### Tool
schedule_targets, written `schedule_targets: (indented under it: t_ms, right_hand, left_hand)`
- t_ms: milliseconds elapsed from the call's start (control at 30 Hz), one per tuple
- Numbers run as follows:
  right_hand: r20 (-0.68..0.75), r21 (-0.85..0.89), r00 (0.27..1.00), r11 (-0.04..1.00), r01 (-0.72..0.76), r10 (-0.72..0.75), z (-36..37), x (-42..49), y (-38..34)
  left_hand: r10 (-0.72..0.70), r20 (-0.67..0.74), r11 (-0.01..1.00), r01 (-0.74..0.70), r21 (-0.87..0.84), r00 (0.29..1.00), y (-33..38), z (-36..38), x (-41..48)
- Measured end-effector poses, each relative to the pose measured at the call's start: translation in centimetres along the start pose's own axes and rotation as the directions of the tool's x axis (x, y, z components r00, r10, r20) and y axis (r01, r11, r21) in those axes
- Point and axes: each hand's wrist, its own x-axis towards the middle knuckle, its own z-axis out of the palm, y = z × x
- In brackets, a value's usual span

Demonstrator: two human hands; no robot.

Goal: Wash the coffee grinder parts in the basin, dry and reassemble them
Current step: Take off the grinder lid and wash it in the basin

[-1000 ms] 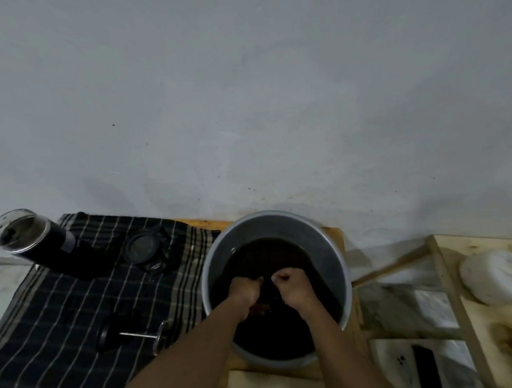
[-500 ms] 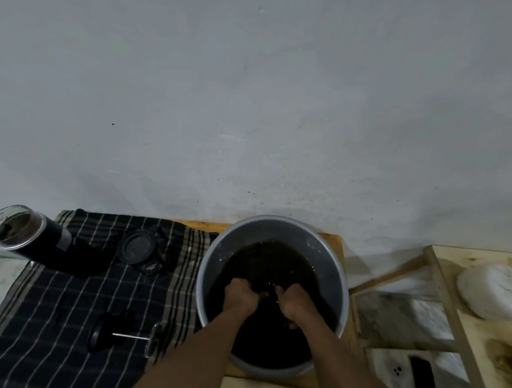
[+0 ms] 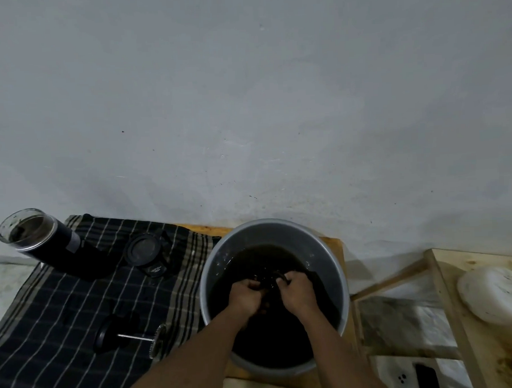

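Head view: two bare forearms are seen going into the basin (image 3: 341,281) from its near edge.
Left hand (image 3: 244,297): fingers curled tight, closed round a small dark part (image 3: 267,279) at the waterline, mid-basin.
Right hand (image 3: 297,291): same deal, wrapped on the other side of that part. Which grinder bit it is can't be made out.
Water (image 3: 273,339): murky brown, so anything let go would likely be lost from sight.
Step tip: the part is probably best kept gripped by one hand and rubbed by the other, held low so splashes are kept inside the basin.
Shaft piece (image 3: 132,337): laid left of the basin, near side.
Striped cloth (image 3: 49,334): spread left of the basin, right up to its wall.
Round lid (image 3: 143,250): left of the basin, farther back.
Grinder body (image 3: 45,244): far left of the basin, clear cup on top.
Wooden board (image 3: 333,244): seen under the basin.
Wooden rack (image 3: 447,302): right of the basin, white lumps (image 3: 494,298) sat on it.
Wall (image 3: 245,106): plain grey, behind the basin.
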Motion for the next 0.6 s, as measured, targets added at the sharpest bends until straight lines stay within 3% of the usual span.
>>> schedule_targets:
  t_ms: [133, 200, 333, 433, 600]
  right_hand:
    - [0.074, 0.009, 0.994, 0.996, -0.085, 0.084, 0.3, -0.3, 0.5]
    - [0.03, -0.012, 0.998, 0.998, -0.062, 0.062, 1.0, 0.2, 1.3]
    - [-0.07, 0.116, 0.996, 0.991, 0.064, -0.056, 1.1, -0.5, 1.3]
    - [-0.11, 0.134, 0.991, 0.987, 0.088, -0.074, 0.7, -0.7, 1.3]
    - [-0.021, 0.049, 1.0, 0.999, 0.004, -0.003, 0.9, -0.6, 1.6]
  left_hand:
    - [0.05, -0.039, 0.998, -0.049, 0.038, 0.998, 0.1, -0.6, 0.0]
    - [0.084, -0.039, 0.996, -0.083, 0.031, 0.996, -0.2, -0.8, 0.3]
    - [0.211, -0.074, 0.972, -0.217, -0.09, 0.975, -0.1, -0.8, 0.3]
    - [0.271, -0.08, 0.96, -0.275, -0.043, 0.959, 0.3, -0.9, -0.1]
    - [0.112, -0.062, 0.994, -0.112, 0.005, 0.992, -0.2, -0.5, 0.2]
